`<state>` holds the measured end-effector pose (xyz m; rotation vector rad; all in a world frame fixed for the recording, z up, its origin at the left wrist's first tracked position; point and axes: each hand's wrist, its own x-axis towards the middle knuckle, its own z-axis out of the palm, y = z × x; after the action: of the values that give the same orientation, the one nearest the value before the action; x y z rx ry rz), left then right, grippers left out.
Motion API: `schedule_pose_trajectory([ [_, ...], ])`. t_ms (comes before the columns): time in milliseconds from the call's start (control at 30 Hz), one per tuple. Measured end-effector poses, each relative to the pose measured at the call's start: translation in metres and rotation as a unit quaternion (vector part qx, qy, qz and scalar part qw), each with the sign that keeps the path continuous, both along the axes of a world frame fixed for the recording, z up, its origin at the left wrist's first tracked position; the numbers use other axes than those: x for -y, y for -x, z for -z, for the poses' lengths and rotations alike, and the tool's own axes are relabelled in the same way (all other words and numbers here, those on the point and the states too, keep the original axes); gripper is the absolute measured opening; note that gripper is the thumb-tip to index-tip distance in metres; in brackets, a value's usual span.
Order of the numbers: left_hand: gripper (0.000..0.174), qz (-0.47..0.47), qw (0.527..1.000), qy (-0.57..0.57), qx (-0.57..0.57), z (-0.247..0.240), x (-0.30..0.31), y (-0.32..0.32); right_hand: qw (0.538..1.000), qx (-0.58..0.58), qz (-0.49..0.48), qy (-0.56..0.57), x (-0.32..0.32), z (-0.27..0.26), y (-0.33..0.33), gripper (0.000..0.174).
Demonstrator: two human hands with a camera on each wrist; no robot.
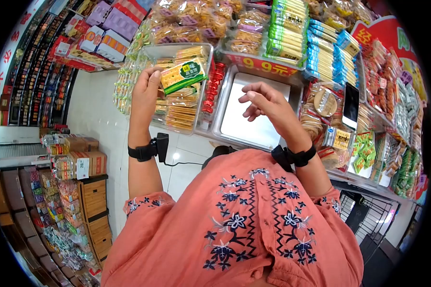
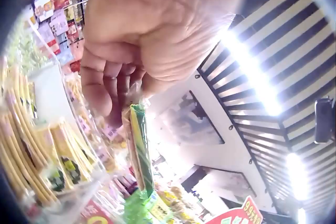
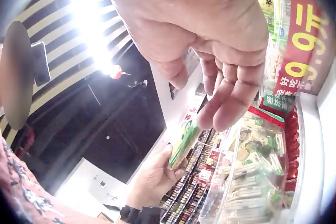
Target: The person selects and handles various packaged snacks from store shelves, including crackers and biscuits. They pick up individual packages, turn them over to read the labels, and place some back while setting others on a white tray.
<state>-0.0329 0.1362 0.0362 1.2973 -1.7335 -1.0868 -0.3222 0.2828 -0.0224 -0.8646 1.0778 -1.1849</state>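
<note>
The left hand (image 1: 147,88) pinches the left end of a green and yellow cracker packet (image 1: 184,75), held above a clear bin (image 1: 200,107) of similar packets. In the left wrist view, the curled fingers of the left hand (image 2: 152,35) grip the packet (image 2: 139,145) edge-on. The right hand (image 1: 268,103) is raised over a metal tray (image 1: 257,107), its fingers loosely bent and holding nothing. The right wrist view shows the right hand (image 3: 210,50) apart from the packet (image 3: 184,142).
Red-wrapped snacks (image 1: 214,88) stand between bin and tray. Green packets (image 1: 287,31) and blue packets (image 1: 321,52) lie behind. A phone (image 1: 351,106) rests on round cracker packs at the right. Boxes (image 1: 88,164) and wooden drawers stand on the left beyond the tiled floor (image 1: 91,103).
</note>
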Motion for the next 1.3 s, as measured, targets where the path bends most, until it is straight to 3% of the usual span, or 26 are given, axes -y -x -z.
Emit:
schedule_pose_trajectory([
  [67,0.026,0.028,0.998,-0.027,-0.045,0.004,-0.011,0.013,1.0,0.011,0.005,0.004,0.0,0.002,-0.001,0.046],
  [200,0.026,0.027,0.999,0.013,-0.025,0.012,-0.016,0.026,1.0,0.016,-0.002,0.005,-0.001,0.0,0.001,0.047],
  [333,0.024,0.03,0.994,0.108,0.006,0.013,0.02,-0.004,1.0,0.021,0.006,-0.004,-0.004,0.003,0.006,0.046],
  [467,0.019,0.048,0.988,0.124,0.075,0.026,0.038,-0.025,0.999,0.035,-0.002,-0.007,-0.006,0.015,0.009,0.048],
  [600,0.017,0.078,0.986,0.139,0.048,0.054,0.045,-0.025,0.999,0.03,-0.007,-0.016,-0.005,0.016,0.012,0.049],
  [867,0.02,0.139,0.982,0.054,0.115,0.086,0.054,-0.056,0.999,0.028,-0.002,-0.025,-0.002,0.021,0.015,0.047],
  [1033,0.026,0.124,0.982,0.03,0.141,0.063,0.053,-0.041,0.999,0.025,0.002,-0.032,0.0,0.023,0.016,0.045],
  [1233,0.04,0.224,0.916,0.236,0.234,0.044,0.09,0.002,0.999,0.018,0.002,-0.04,0.002,0.025,0.014,0.043],
  [1300,0.042,0.241,0.906,0.24,0.251,0.051,0.105,0.014,0.999,0.02,0.001,-0.04,0.001,0.025,0.013,0.043],
])
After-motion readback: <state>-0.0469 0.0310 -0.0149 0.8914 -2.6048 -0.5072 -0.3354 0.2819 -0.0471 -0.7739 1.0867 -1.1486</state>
